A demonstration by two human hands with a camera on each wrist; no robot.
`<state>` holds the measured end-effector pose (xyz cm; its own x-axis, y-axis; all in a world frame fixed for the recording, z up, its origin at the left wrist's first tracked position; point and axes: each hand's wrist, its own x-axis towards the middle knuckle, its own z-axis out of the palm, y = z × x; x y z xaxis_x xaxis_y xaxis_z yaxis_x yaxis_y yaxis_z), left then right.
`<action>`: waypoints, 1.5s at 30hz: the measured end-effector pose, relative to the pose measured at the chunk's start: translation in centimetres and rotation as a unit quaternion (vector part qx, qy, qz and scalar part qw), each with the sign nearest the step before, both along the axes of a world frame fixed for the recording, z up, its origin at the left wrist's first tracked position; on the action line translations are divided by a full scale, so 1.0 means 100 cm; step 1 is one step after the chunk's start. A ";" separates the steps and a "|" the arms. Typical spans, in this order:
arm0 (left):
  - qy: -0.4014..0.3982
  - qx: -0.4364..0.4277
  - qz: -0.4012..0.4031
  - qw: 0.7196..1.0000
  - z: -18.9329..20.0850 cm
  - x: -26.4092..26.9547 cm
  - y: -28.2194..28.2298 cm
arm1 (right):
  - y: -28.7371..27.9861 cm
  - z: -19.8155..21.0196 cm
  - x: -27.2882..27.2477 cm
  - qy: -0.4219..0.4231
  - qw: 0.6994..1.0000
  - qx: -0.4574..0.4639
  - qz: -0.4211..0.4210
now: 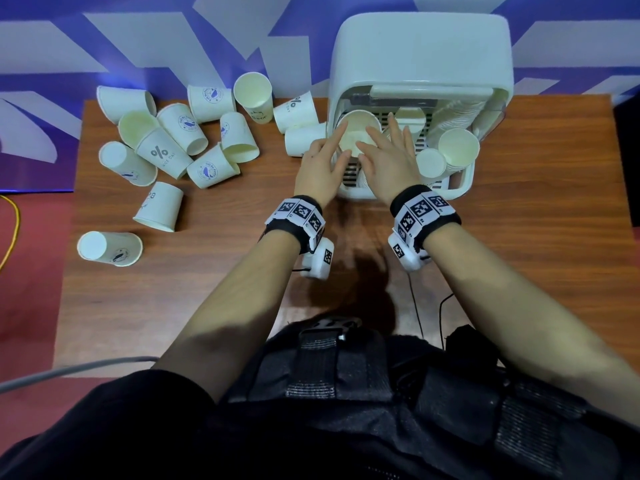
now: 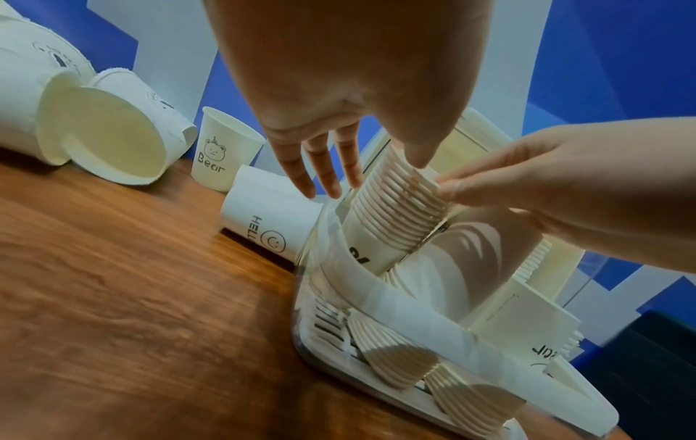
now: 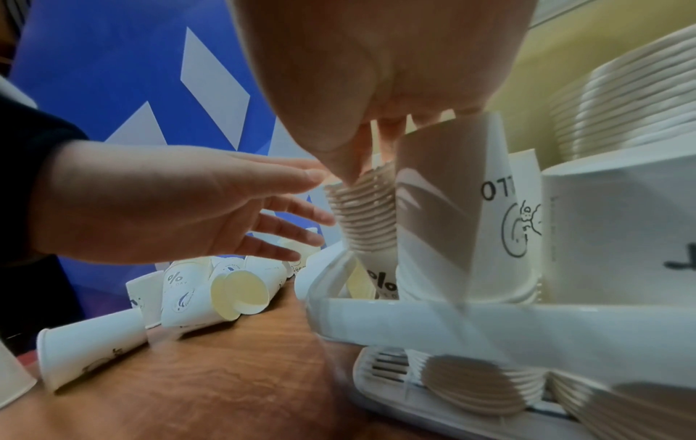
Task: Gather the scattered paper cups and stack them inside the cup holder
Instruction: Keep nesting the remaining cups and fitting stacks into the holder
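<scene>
A white cup holder (image 1: 422, 50) stands at the back right of the wooden table. A tall stack of nested paper cups (image 1: 356, 131) leans in its left slot. My left hand (image 1: 332, 147) flanks the stack on the left with straight fingers, and its thumb touches the top rims (image 2: 395, 214). My right hand (image 1: 384, 150) reaches over from the right, with straight fingers (image 2: 452, 187) touching the same rims. In the right wrist view the right thumb (image 3: 339, 151) rests on the stack's top (image 3: 363, 214) and the left hand (image 3: 211, 208) is spread beside it. Several loose cups (image 1: 162, 157) lie scattered to the left.
More cup stacks (image 1: 457, 145) fill the holder's right side. One cup (image 1: 304, 138) lies against the holder's left wall, and an upright "Bear" cup (image 2: 222, 154) stands behind it. A lone cup (image 1: 110, 247) lies near the table's left edge. Black cables (image 1: 415, 306) trail at the front.
</scene>
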<state>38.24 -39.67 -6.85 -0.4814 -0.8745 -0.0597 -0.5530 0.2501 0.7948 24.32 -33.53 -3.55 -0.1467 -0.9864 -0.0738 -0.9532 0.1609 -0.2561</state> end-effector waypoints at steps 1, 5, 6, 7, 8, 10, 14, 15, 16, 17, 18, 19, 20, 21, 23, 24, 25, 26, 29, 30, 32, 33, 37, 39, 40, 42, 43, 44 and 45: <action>0.008 0.001 0.000 1.000 0.002 0.001 0.001 | 0.001 0.002 0.001 -0.002 1.000 -0.001 -0.011; 0.007 -0.002 -0.004 1.000 0.011 0.006 0.003 | 0.005 0.013 0.007 -0.016 0.999 -0.013 -0.041; 0.004 -0.001 -0.002 1.000 0.013 0.007 0.003 | 0.006 0.015 0.009 -0.020 0.999 -0.016 -0.039; 0.001 0.001 0.001 1.000 0.015 0.009 0.003 | 0.006 0.017 0.011 -0.023 0.999 -0.019 -0.036; -0.003 0.005 0.004 1.000 0.018 0.011 0.004 | 0.007 0.020 0.013 -0.028 0.999 -0.024 -0.035; -0.009 0.011 0.008 1.000 0.022 0.015 0.005 | 0.010 0.024 0.018 -0.043 0.998 -0.034 -0.035; -0.019 0.001 0.014 1.000 0.029 0.029 0.013 | 0.016 0.025 0.032 -0.077 0.995 -0.049 -0.028; -0.020 -0.005 0.015 1.000 0.030 0.035 0.015 | 0.018 0.025 0.037 -0.081 0.995 -0.043 -0.028; -0.018 -0.009 0.015 1.000 0.031 0.041 0.017 | 0.019 0.025 0.043 -0.083 0.996 -0.034 -0.028; -0.016 -0.011 0.016 1.000 0.031 0.050 0.018 | 0.021 0.026 0.049 -0.086 0.996 -0.026 -0.026; -0.014 -0.014 0.019 1.000 0.031 0.059 0.019 | 0.022 0.026 0.057 -0.091 0.995 -0.021 -0.023; -0.012 -0.015 0.023 1.000 0.030 0.068 0.019 | 0.023 0.028 0.065 -0.097 0.995 -0.021 -0.019; -0.012 -0.017 0.028 0.999 0.030 0.080 0.020 | 0.024 0.028 0.076 -0.106 0.994 -0.023 -0.014; -0.013 -0.019 0.033 0.999 0.030 0.091 0.020 | 0.024 0.029 0.087 -0.115 0.993 -0.026 -0.009; -0.017 -0.015 0.045 0.999 0.031 0.107 0.021 | 0.024 0.028 0.104 -0.127 0.992 -0.021 -0.003; -0.021 -0.010 0.055 0.998 0.032 0.119 0.021 | 0.023 0.028 0.116 -0.132 0.991 -0.010 0.001; -0.026 -0.005 0.066 0.998 0.031 0.131 0.020 | 0.022 0.027 0.127 -0.140 0.990 0.005 0.004; -0.033 0.001 0.078 0.996 0.030 0.143 0.018 | 0.020 0.026 0.140 -0.149 0.989 0.020 0.007; -0.054 0.010 0.107 0.993 0.026 0.181 0.015 | 0.013 0.022 0.175 -0.172 0.983 0.059 0.022; -0.058 0.010 0.113 0.992 0.026 0.193 0.015 | 0.011 0.021 0.187 -0.176 0.982 0.071 0.026; -0.063 0.007 0.123 0.990 0.026 0.218 0.014 | 0.006 0.020 0.211 -0.182 0.979 0.091 0.027; -0.067 0.007 0.127 0.990 0.026 0.230 0.012 | 0.002 0.018 0.223 -0.185 0.977 0.099 0.028; -0.087 0.002 0.149 0.985 0.029 0.279 0.003 | -0.013 0.010 0.272 -0.204 0.972 0.113 0.033; -0.101 -0.003 0.151 0.983 0.030 0.301 -0.002 | -0.020 0.009 0.296 -0.214 0.969 0.119 0.034; -0.105 -0.003 0.150 0.983 0.030 0.311 -0.005 | -0.023 0.009 0.307 -0.224 0.966 0.123 0.031; -0.101 0.004 0.150 0.984 0.025 0.328 -0.013 | -0.030 0.007 0.328 -0.240 0.961 0.132 0.028; -0.096 0.010 0.150 0.984 0.022 0.334 -0.017 | -0.032 0.005 0.336 -0.243 0.960 0.137 0.027; -0.090 0.016 0.149 0.985 0.021 0.339 -0.020 | -0.035 0.002 0.342 -0.245 0.959 0.140 0.023; -0.086 0.023 0.146 0.985 0.019 0.342 -0.023 | -0.037 0.000 0.347 -0.247 0.959 0.141 0.016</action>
